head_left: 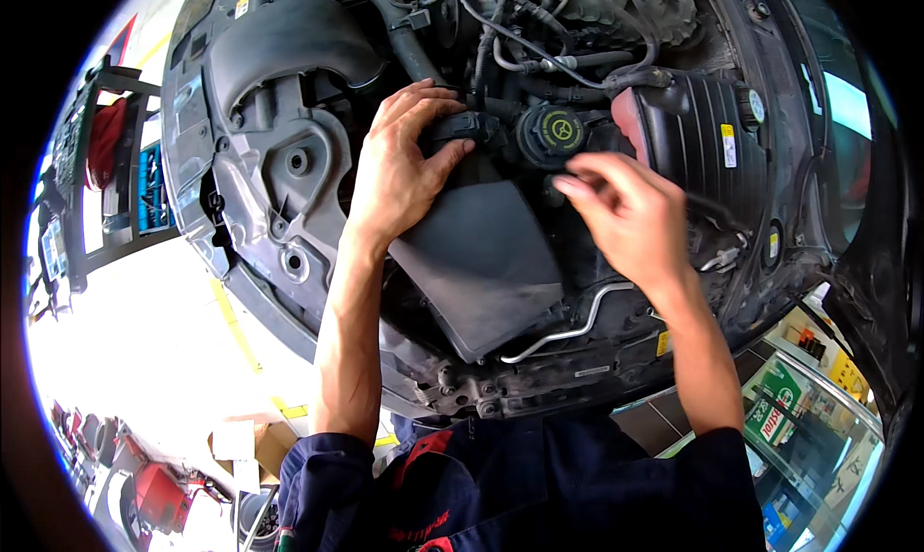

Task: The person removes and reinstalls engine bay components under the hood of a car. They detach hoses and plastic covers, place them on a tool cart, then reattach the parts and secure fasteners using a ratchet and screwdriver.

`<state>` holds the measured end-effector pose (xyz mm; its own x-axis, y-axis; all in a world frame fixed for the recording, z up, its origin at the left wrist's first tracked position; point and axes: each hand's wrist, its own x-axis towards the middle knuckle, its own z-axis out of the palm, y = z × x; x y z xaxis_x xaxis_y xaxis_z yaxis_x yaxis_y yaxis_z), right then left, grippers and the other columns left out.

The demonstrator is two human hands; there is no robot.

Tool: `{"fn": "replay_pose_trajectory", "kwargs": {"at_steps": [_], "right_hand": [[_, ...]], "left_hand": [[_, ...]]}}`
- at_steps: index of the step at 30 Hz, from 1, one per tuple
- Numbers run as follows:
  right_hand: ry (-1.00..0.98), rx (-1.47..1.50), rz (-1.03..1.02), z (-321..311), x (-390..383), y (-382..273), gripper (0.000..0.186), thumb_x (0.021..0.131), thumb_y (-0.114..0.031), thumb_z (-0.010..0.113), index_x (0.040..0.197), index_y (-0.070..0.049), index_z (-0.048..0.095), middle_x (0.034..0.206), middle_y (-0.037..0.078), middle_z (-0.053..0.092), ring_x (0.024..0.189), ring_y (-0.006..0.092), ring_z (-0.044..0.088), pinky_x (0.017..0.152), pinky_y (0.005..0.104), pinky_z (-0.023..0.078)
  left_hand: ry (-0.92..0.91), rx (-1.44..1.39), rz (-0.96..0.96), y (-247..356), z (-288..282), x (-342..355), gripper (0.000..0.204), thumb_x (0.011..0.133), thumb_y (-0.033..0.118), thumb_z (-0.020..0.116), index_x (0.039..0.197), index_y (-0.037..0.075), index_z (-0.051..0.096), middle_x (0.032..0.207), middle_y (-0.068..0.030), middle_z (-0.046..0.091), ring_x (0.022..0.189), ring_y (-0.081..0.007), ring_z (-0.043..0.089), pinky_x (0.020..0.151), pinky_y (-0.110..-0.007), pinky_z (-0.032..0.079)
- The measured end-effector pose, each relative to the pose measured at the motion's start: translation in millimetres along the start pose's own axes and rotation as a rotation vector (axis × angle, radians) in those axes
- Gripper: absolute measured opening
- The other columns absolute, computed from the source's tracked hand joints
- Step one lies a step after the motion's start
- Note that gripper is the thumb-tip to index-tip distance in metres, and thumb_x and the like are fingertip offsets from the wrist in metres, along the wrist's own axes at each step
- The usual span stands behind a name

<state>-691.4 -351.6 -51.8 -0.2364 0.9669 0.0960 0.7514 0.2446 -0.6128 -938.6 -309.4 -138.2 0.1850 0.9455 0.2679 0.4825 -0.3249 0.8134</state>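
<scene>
My left hand [404, 167] is closed round a black plastic fitting [467, 126] at the upper end of the black air filter box [486, 263]. Its thumb presses on the near side and its fingers reach over the far side. To the right, my right hand [630, 210] is held above the engine bay, thumb and fingers pinched together and slightly blurred. A small dark piece shows at its fingertips, too unclear to name. Just beyond that hand sits a round black cap [551, 134] with a yellow-green symbol.
A curved black air duct [289, 51] lies at the far left. Hoses and cables run across the engine behind. A ribbed black cover [707, 124] stands at right, a bent metal pipe [587, 319] in front. A glass display case [818, 446] is at lower right.
</scene>
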Motion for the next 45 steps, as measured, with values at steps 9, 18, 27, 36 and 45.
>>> {"fn": "replay_pose_trajectory", "kwargs": {"at_steps": [9,18,27,36,45], "right_hand": [[-0.14,-0.221,-0.29,59.9,67.6,2.3,0.015,0.089,-0.015,0.07,0.086,-0.003,0.062,0.076,0.013,0.066,0.069,0.0341,0.07,0.062,0.043,0.056],[-0.615,-0.391,-0.401,68.3,137.1,43.8,0.014,0.075,-0.006,0.07,0.086,0.002,0.069,0.081,0.022,0.068,0.084,0.0428,0.066,0.073,0.0498,0.052],[-0.706,-0.002,-0.322,63.6,116.2,55.0,0.028,0.073,-0.003,0.066,0.101,-0.001,0.07,0.097,0.015,0.07,0.097,0.0367,0.068,0.086,0.0456,0.052],[-0.735,0.178,-0.198,62.6,118.5,50.4,0.027,0.085,-0.004,0.065,0.11,0.001,0.071,0.104,0.016,0.074,0.094,0.0303,0.071,0.085,0.0386,0.054],[-0.07,0.05,-0.529,43.9,95.2,21.4,0.034,0.079,0.008,0.065,0.111,0.0,0.074,0.1,0.016,0.075,0.087,0.0296,0.075,0.075,0.0355,0.06]], "left_hand": [[0.0,0.01,0.039,-17.8,-2.5,-2.5,0.038,0.074,0.005,0.081,0.111,0.001,0.069,0.124,-0.0104,0.069,0.133,-0.0326,0.054,0.112,-0.043,0.044],[-0.039,0.218,0.08,2.0,8.3,12.2,0.042,0.07,0.008,0.083,0.11,0.008,0.071,0.117,-0.0058,0.07,0.128,-0.031,0.054,0.11,-0.045,0.041],[0.178,0.432,-0.286,45.5,-4.7,-26.8,0.028,0.072,0.025,0.09,0.087,0.006,0.074,0.084,-0.0067,0.068,0.08,-0.028,0.061,0.078,-0.038,0.05],[0.216,0.193,-0.433,57.3,33.9,-31.3,0.026,0.082,0.024,0.077,0.094,0.0,0.076,0.075,-0.0104,0.07,0.068,-0.025,0.067,0.067,-0.036,0.052],[0.045,-0.4,-0.411,62.5,-5.8,12.4,0.026,0.094,0.023,0.073,0.097,-0.003,0.073,0.072,0.0008,0.062,0.068,-0.0047,0.051,0.061,-0.025,0.044]]}}
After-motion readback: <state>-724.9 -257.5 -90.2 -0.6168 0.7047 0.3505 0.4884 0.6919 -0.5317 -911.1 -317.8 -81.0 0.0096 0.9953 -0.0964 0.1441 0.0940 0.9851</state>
